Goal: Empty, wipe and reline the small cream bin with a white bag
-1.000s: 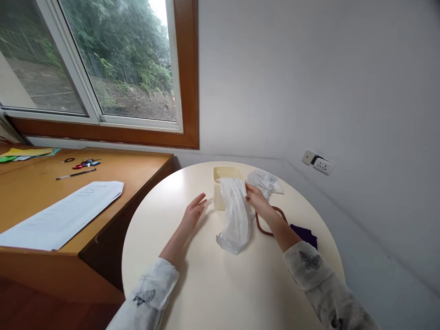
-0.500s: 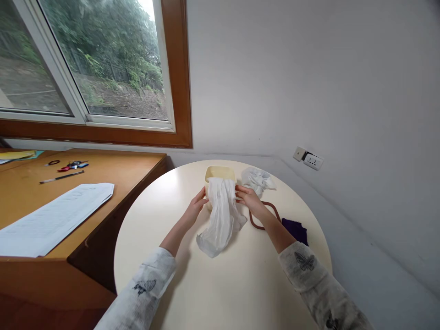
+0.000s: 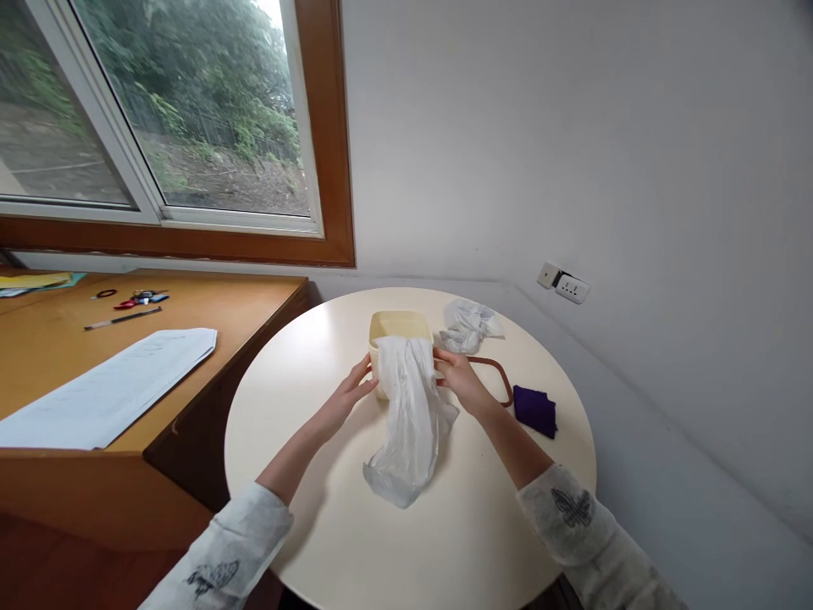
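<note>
A pale yellow bin (image 3: pixel 395 324) stands on the round table, its open top toward me. Over its front hangs a crumpled white plastic bag (image 3: pixel 410 424), whose lower end spreads on the tabletop. My left hand (image 3: pixel 351 388) presses against the bin's left side with its fingers around the wall. Against the opposite side, my right hand (image 3: pixel 458 377) holds the bin, its fingertips partly hidden by the bag. A brown ring-shaped frame (image 3: pixel 505 385) lies beside my right hand, which partly covers it.
Another crumpled plastic bag (image 3: pixel 468 326) lies at the back right of the round table (image 3: pixel 285 364). A folded purple cloth (image 3: pixel 534 412) is near the right edge. On the wooden desk (image 3: pixel 254 296) at left are papers (image 3: pixel 120 390), a pen (image 3: pixel 124 318) and keys (image 3: pixel 143 298).
The bin, still between both hands, has come slightly toward me and left, with the bag hanging from it. The view has shifted a little, showing more of the purple cloth.
</note>
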### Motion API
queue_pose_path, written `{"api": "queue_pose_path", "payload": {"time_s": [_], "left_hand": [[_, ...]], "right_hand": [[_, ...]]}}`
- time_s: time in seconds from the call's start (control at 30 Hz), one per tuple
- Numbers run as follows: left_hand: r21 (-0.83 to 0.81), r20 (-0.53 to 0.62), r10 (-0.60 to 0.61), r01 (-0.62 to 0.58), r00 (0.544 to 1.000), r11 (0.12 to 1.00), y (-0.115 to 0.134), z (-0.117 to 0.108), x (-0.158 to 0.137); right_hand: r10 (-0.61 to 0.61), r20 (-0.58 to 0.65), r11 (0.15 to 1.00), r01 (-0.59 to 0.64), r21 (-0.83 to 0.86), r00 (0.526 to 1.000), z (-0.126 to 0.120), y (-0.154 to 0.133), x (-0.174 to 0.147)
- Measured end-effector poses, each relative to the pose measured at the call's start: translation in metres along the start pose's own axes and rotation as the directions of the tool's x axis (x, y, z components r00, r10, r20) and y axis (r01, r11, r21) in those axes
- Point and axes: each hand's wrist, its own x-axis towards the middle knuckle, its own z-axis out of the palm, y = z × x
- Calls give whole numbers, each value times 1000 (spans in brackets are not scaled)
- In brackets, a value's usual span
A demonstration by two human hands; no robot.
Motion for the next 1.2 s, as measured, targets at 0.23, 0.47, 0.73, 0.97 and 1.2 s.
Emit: {"api": "queue_pose_path", "payload": {"time_s": [0.23, 0.47, 0.73, 0.97, 1.2], "left_hand": [[217, 71, 49, -63, 996, 974, 16, -12, -38], [611, 330, 25, -233, 944, 757, -6, -24, -101], [573, 139, 304, -327, 943, 752, -27, 4, -96], [220, -82, 183, -162, 980, 962, 11, 32, -81], [-11, -306, 99, -108, 947, 994, 45, 22, -48]], "right_hand": [[-94, -138, 993, 82, -89, 986, -7, 13, -1], [-512, -1, 762, 453, -463, 859, -22, 32, -56], [-584, 339, 304, 586, -751, 738, -3, 76, -74], [-651, 73, 478, 482, -734, 756, 1, 72, -54], [-377, -208, 920, 339, -197, 903, -21, 24, -38]]}}
